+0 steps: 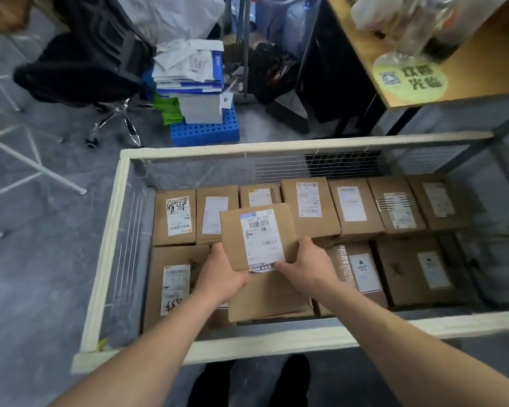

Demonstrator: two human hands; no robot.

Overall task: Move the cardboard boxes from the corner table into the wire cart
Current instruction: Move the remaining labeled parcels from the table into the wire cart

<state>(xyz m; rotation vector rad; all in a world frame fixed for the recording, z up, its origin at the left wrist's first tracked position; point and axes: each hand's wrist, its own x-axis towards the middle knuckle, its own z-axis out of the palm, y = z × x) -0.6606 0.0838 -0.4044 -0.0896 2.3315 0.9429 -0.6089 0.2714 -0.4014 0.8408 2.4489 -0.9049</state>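
Note:
I hold a small cardboard box with a white shipping label over the middle of the wire cart. My left hand grips its lower left corner and my right hand grips its lower right corner. Several labelled cardboard boxes lie flat in rows on the cart's floor, along the far side and the near side. Another plain box lies directly under the held one.
A wooden table with a green round sticker stands at the back right. Behind the cart are a blue crate stacked with papers, a black office chair and white metal legs on the left floor.

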